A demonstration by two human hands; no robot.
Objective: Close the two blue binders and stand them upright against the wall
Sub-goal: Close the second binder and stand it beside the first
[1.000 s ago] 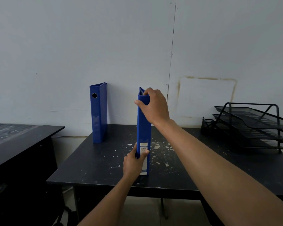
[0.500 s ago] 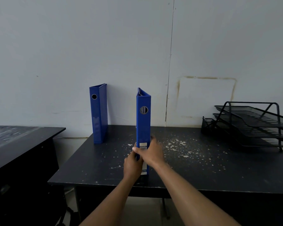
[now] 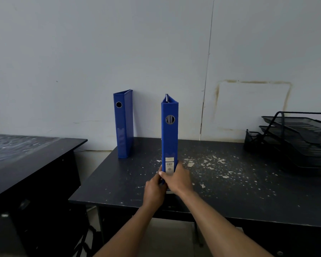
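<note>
Two closed blue binders stand upright on a black table (image 3: 230,191). The far binder (image 3: 123,125) leans against the white wall at the table's back left, untouched. The near binder (image 3: 170,134) stands toward the front edge, spine facing me, with a round finger hole and a white label low down. My left hand (image 3: 154,190) grips its bottom left side. My right hand (image 3: 178,179) wraps its bottom right side, thumb across the spine. Both hands hide the binder's base.
A black mesh stacked letter tray (image 3: 295,140) sits at the table's back right. White flecks of chipped paint are scattered over the tabletop right of the near binder. A second black desk (image 3: 26,156) stands to the left, with a gap between the two.
My right hand left the near binder's top and came down to its bottom next to my left hand. The binder stays upright in about the same spot.
</note>
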